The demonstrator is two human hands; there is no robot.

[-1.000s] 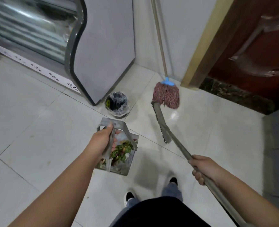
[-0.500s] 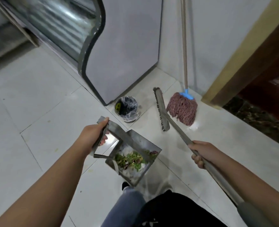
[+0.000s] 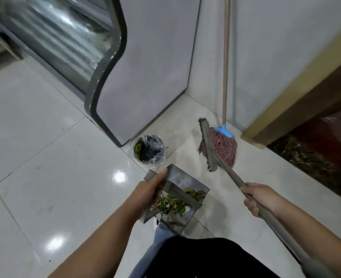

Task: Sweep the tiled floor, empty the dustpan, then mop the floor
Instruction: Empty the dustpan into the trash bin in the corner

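Broom (image 3: 221, 157) diagonal, head up-left (airborne)

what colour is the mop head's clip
Bright blue clip atop the reddish mop head, head view.

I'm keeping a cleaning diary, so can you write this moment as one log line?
stage: dustpan not yet emptied | left hand: holds dustpan of leafy scraps | right hand: grips broom | bin: ahead | mop: against wall

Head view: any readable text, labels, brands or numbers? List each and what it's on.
None readable.
Display case: no lettering shows.
Bin: yellow-green patch inside, too blurred to tell whether it carries print.
Dustpan, broom, mop: no markings visible.
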